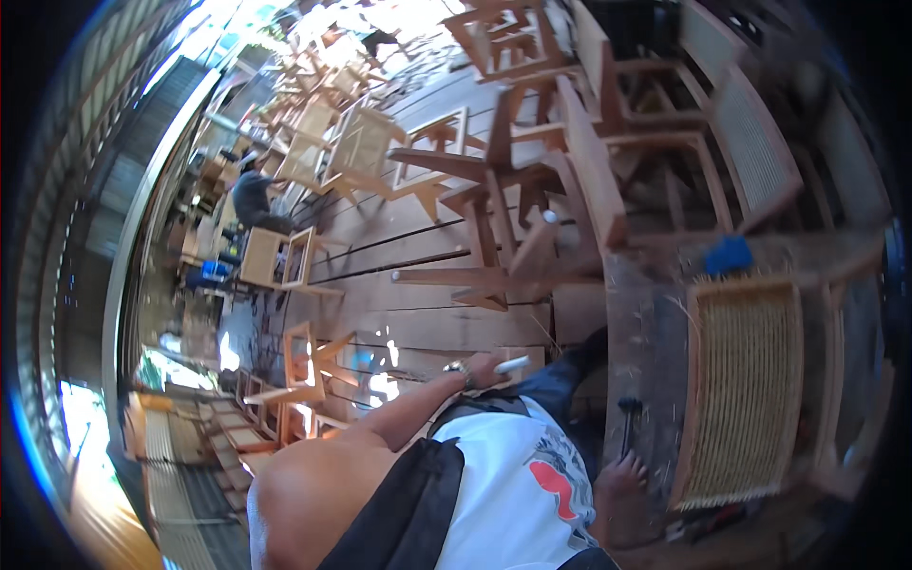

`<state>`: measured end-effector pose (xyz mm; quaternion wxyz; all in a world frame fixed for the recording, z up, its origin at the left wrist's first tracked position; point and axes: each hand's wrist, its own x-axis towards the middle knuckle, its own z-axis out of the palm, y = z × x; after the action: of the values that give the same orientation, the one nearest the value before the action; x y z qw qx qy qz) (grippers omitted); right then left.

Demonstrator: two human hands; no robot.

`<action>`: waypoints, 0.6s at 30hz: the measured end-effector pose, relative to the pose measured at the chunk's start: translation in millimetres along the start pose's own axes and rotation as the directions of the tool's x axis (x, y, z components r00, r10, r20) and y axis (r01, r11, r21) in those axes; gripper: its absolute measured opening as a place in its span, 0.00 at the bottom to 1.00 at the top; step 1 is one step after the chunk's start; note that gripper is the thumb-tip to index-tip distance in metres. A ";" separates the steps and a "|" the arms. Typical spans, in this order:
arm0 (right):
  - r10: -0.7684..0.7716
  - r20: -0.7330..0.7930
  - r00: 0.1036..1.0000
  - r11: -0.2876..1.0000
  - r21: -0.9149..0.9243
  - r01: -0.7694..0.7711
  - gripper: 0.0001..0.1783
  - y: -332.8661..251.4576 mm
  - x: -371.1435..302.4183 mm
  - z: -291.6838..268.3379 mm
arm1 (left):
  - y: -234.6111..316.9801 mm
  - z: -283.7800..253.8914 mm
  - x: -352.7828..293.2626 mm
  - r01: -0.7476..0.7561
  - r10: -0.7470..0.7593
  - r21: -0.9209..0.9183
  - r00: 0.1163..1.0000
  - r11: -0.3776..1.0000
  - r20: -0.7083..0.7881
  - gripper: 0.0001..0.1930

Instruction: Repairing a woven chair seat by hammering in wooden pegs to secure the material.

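Our left hand (pixel 482 371) is the only hand we can see: it reaches forward from the bare arm that crosses the lower middle of the view, with a watch (pixel 458 368) at the wrist, and it is clenched around a small white stick-shaped object (pixel 511 365) whose end pokes out to the right of the fingers. We cannot see our right hand anywhere. Just beyond the held white piece lie the wooden floor planks (pixel 427 323) and, further on, a cluster of unfinished wooden chair frames (pixel 513 247). To our right a frame panel with woven cane (pixel 746 380) lies on a worn workbench (pixel 632 323), with a blue object (pixel 729 255) near its top edge and a dark hammer (pixel 629 418) beside our bare foot (pixel 622 484). Another person (pixel 253 195) sits well apart, at the far left.
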<state>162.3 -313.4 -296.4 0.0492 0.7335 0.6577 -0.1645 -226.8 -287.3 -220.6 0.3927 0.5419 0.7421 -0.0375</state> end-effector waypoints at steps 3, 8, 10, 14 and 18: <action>-0.074 0.086 0.993 0.995 0.073 0.068 0.09 -2.8 14.5 -22.5 | -78.7 37.6 -36.7 0.347 -0.335 -0.155 0.937 0.925 0.099 0.15; -0.015 0.185 0.983 0.978 0.209 -0.024 0.15 -23.5 26.3 -63.5 | -108.0 43.8 -54.4 0.472 -0.506 -0.441 0.861 0.763 0.047 0.14; -0.055 0.256 0.965 0.971 0.238 -0.008 0.18 -44.4 36.3 -83.6 | -94.8 24.3 -32.9 0.373 -0.438 -0.512 0.899 0.774 -0.008 0.16; -0.095 0.243 0.965 0.977 0.210 0.043 0.22 -44.6 51.8 -78.1 | -6.8 -77.0 11.4 0.087 -0.213 -0.718 0.973 0.690 -0.086 0.13; 0.092 0.329 0.940 0.985 0.109 -0.135 0.24 -55.1 65.8 -61.9 | 58.5 -173.5 55.6 -0.250 0.030 -0.892 0.966 0.375 -0.258 0.09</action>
<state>124.5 -226.0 -250.3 0.1176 0.7350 0.5852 -0.3217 -277.9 -136.8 -114.1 0.5519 0.2961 0.6247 0.4663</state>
